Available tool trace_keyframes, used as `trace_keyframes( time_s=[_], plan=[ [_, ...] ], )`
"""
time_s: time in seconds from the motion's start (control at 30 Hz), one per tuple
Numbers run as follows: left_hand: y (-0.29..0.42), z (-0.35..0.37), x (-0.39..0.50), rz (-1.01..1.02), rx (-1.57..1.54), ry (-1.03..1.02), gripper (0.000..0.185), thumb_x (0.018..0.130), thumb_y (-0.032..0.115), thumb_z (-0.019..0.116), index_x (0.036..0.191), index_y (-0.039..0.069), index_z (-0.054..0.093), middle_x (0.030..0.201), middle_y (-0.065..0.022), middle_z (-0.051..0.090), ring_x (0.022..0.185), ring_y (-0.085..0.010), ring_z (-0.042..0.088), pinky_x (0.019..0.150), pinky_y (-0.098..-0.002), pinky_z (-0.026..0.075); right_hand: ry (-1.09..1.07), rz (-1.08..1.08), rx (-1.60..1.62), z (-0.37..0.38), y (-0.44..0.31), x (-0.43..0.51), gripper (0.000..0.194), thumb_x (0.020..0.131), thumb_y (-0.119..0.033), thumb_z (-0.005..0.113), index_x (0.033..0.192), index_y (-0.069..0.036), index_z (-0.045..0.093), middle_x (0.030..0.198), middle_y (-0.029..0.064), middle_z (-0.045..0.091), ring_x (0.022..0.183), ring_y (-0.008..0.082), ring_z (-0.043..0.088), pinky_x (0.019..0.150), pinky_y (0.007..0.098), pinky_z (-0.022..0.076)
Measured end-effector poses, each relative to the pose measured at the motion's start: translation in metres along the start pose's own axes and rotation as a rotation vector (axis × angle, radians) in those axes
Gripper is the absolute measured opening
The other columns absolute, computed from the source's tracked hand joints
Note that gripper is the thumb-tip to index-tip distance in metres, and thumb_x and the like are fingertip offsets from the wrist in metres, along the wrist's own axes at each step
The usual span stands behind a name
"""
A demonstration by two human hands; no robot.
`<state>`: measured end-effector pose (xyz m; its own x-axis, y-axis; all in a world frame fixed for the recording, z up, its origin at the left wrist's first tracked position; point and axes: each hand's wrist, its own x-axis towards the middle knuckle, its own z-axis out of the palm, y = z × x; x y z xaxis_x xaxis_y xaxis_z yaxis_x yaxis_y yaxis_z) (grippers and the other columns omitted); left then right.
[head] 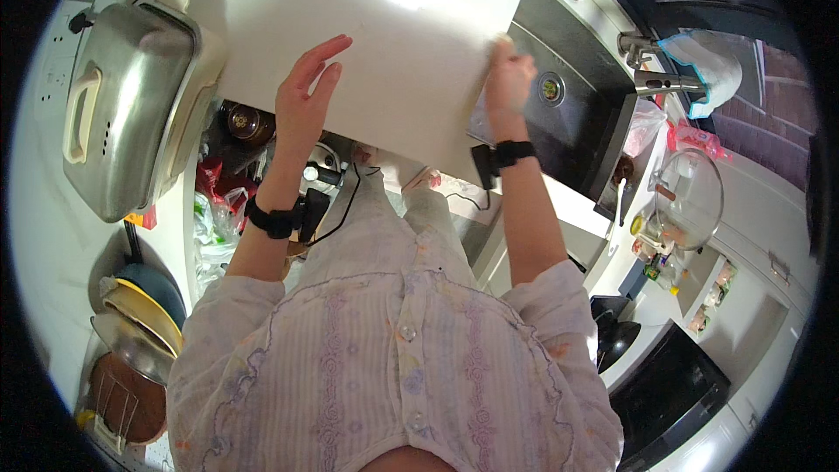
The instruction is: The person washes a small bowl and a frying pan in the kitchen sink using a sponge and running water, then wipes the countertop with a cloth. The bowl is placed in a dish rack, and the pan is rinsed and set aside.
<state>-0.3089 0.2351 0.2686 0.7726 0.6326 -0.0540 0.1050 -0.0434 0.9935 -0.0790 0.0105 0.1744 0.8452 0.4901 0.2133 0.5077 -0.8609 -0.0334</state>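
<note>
Over the white countertop (pixel 393 72), my left hand (pixel 308 88) is held with its fingers loosely bent and the thumb apart, and nothing is in it. My right hand (pixel 508 82) is by the left rim of the dark sink (pixel 570 131), its fingers curled in. Blur hides whether something small and pale at its fingertips is held or is part of the hand. Bits of green lie in the sink's drain strainer (pixel 550 90). Each wrist wears a black strap with a small device.
A large metal-lidded electric cooker (pixel 141 98) stands at the left. The faucet (pixel 665 82) rises beyond the sink, near a white cloth with blue edging (pixel 708 69). A glass lid (pixel 688 200) and a pink bottle (pixel 698 139) are at the right. Bags (pixel 223 216) fill a space below.
</note>
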Motion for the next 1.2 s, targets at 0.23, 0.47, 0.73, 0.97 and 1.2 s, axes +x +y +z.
trace_keyframes(
  time_s=[0.23,0.47,0.73,0.97,1.2],
  plan=[
    [0.000,0.007,0.006,0.015,-0.071,0.060,0.031,0.096,0.007,0.054,0.125,0.006,0.063,0.130,-0.0058,0.062,0.122,-0.0159,0.054,0.106,-0.0312,0.038,-0.042,0.364,1.175,-0.018,-0.053,-0.006,0.049,0.094,-0.047,0.060,0.090,0.001,0.052,0.077,0.0091,0.054,0.070,0.0213,0.054,0.065,0.0370,0.0479],
    [0.014,-0.012,0.010,0.052,-0.098,0.232,0.032,0.096,0.004,0.053,0.126,0.001,0.061,0.131,-0.0083,0.061,0.123,-0.0173,0.054,0.107,-0.0311,0.038,0.004,-0.867,0.371,-0.008,-0.219,-0.025,0.028,0.085,-0.015,0.055,0.112,-0.009,0.057,0.103,0.0106,0.058,0.103,0.0245,0.054,0.071,0.0393,0.0472],
    [0.002,-0.031,-0.001,-0.022,-0.049,0.295,0.033,0.096,0.005,0.052,0.127,0.001,0.060,0.131,-0.0091,0.061,0.124,-0.0170,0.053,0.108,-0.0313,0.036,0.061,-0.242,-0.057,0.013,-0.049,0.048,0.026,0.089,-0.008,0.054,0.115,-0.005,0.054,0.103,0.0156,0.059,0.091,0.0319,0.058,0.074,0.0409,0.0507],
    [0.002,-0.032,0.002,-0.003,-0.128,0.290,0.034,0.095,0.002,0.051,0.127,0.001,0.059,0.132,-0.0094,0.060,0.125,-0.0168,0.052,0.108,-0.0309,0.035,-0.005,0.111,-0.173,-0.019,-0.006,0.051,0.031,0.092,-0.022,0.060,0.120,-0.008,0.056,0.096,0.0179,0.059,0.092,0.0349,0.061,0.077,0.0444,0.0535],
    [0.016,-0.038,0.004,0.000,-0.143,0.373,0.034,0.095,0.001,0.051,0.129,-0.001,0.058,0.133,-0.0101,0.059,0.126,-0.0178,0.052,0.109,-0.0313,0.036,-0.070,-0.919,0.468,-0.009,-0.244,0.003,0.020,0.084,-0.013,0.053,0.103,-0.006,0.056,0.097,0.0126,0.060,0.092,0.0274,0.059,0.076,0.0380,0.0503]
  ],
)
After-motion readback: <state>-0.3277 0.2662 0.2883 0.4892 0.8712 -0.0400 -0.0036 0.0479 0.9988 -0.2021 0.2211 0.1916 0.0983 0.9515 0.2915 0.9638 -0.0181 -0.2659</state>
